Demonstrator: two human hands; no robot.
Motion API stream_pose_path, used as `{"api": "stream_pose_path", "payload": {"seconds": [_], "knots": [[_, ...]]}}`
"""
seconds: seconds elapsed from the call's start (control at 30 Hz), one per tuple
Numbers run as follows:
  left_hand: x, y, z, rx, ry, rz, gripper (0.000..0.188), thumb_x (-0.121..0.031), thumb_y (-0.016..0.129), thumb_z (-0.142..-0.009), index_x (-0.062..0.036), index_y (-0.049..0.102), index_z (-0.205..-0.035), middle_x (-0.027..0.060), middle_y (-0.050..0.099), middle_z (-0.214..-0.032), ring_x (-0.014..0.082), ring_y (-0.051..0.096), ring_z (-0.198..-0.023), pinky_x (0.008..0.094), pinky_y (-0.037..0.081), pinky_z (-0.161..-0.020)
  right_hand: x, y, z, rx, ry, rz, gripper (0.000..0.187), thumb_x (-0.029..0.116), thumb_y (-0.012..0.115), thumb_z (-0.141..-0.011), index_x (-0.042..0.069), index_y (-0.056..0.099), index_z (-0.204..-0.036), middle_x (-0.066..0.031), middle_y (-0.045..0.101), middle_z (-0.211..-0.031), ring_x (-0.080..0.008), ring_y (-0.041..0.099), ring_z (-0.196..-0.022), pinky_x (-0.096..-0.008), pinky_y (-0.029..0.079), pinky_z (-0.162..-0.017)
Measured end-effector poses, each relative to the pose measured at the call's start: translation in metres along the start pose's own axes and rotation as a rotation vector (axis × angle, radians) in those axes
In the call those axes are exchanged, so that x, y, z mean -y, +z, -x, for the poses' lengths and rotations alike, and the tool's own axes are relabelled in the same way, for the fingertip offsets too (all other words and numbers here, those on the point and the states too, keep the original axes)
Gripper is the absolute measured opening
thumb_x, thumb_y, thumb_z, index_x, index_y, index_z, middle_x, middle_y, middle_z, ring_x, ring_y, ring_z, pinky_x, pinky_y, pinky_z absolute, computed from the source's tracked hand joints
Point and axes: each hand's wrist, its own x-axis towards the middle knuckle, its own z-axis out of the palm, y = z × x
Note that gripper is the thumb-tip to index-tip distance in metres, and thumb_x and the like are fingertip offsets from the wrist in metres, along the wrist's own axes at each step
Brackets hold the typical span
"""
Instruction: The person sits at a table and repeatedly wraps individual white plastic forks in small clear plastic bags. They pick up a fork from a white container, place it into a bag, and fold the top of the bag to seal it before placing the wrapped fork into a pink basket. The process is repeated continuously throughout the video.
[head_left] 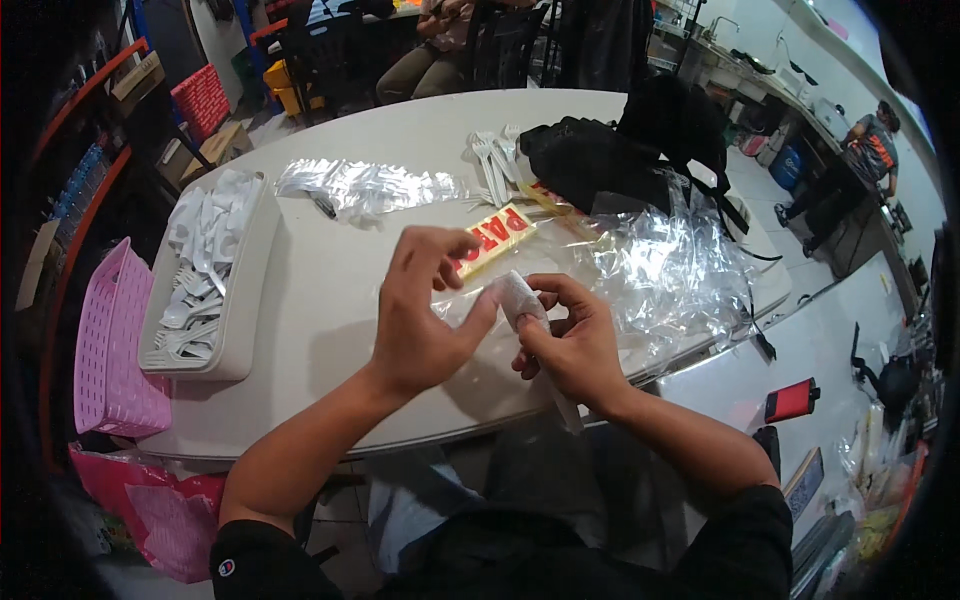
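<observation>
The pale desk filled the frame's middle. At frame left, a tray gathered white cutlery, probably for easy reach. The left hand was raised, its fingers curved and apart; the right hand pinched the white paper-like roll near frame centre, perhaps so it stayed tight.
</observation>
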Motion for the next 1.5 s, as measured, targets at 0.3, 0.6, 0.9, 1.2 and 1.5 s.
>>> {"api": "stream_pose_path", "payload": {"seconds": [0.3, 0.6, 0.9, 1.2, 1.5], "knots": [[0.014, 0.004, -0.001, 0.082, -0.087, 0.092, 0.01, 0.0, 0.068, -0.079, -0.0021, 0.065, -0.088, 0.006, 0.064, -0.082, 0.0138, 0.062, -0.076, 0.0279, 0.047, -0.071, 0.002, 0.0, 0.0, 0.005, 0.013, 0.038, 0.033, 0.003, 0.06, -0.085, 0.0, 0.056, -0.118, -0.0073, 0.052, -0.09, -0.0164, 0.067, -0.061, -0.0245, 0.053, -0.049], [0.008, 0.004, 0.001, 0.13, 0.247, -0.148, 0.014, 0.0, 0.066, -0.075, -0.0047, 0.062, -0.088, 0.0087, 0.06, -0.085, 0.0264, 0.059, -0.08, 0.038, 0.046, -0.074, 0.009, -0.007, -0.007, 0.017, 0.099, -0.071, 0.039, 0.004, 0.058, -0.084, -0.004, 0.051, -0.121, -0.0103, 0.056, -0.089, -0.0178, 0.066, -0.056, -0.0267, 0.053, -0.046], [0.013, 0.002, -0.002, 0.167, 0.242, -0.188, 0.016, 0.005, 0.064, -0.076, -0.0021, 0.062, -0.091, 0.0109, 0.062, -0.086, 0.0262, 0.061, -0.079, 0.0362, 0.049, -0.073, 0.007, -0.009, -0.006, 0.082, 0.118, -0.285, 0.039, 0.003, 0.056, -0.087, -0.004, 0.049, -0.125, -0.0122, 0.06, -0.092, -0.0172, 0.063, -0.055, -0.0259, 0.052, -0.045], [0.006, 0.008, 0.003, 0.173, 0.004, 0.075, 0.014, 0.002, 0.065, -0.08, -0.0009, 0.062, -0.094, 0.0107, 0.063, -0.085, 0.0211, 0.064, -0.076, 0.033, 0.05, -0.071, 0.001, -0.015, -0.012, 0.123, 0.223, -0.407, 0.032, 0.005, 0.057, -0.088, -0.004, 0.05, -0.117, -0.0105, 0.061, -0.088, -0.0164, 0.063, -0.056, -0.0255, 0.053, -0.046], [0.008, 0.009, 0.006, 0.117, 0.123, 0.041, 0.02, -0.001, 0.066, -0.081, -0.0026, 0.063, -0.1, 0.0104, 0.06, -0.088, 0.022, 0.062, -0.08, 0.0325, 0.05, -0.07, 0.004, -0.006, -0.007, 0.113, 0.166, -0.25, 0.031, 0.004, 0.056, -0.088, -0.004, 0.049, -0.116, -0.0108, 0.06, -0.088, -0.0162, 0.064, -0.056, -0.0257, 0.054, -0.048]]}}
